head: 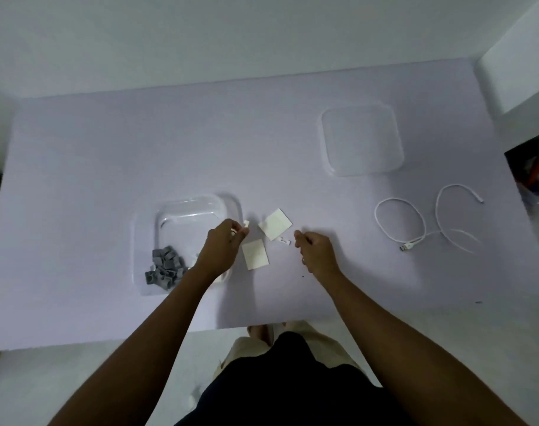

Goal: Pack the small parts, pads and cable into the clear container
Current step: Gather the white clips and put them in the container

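Note:
The clear container (182, 210) stands left of centre on the table, with a pile of several grey small parts (165, 269) in its near left corner. My left hand (222, 250) hovers at the container's right rim and pinches small white parts (246, 223) in its fingertips. Two white pads lie between my hands: one (275, 224) farther off, one (255, 254) nearer. A few small white parts (285, 240) lie on the table just left of my right hand (315, 250), whose fingers are curled; whether it holds anything is hidden. The white cable (415, 222) lies looped at the right.
The clear lid (361, 139) lies flat at the back right of the lavender table (108, 149). A white wall block and a dark opening with coloured items (535, 167) are at the far right edge. The table's near edge is just in front of my body.

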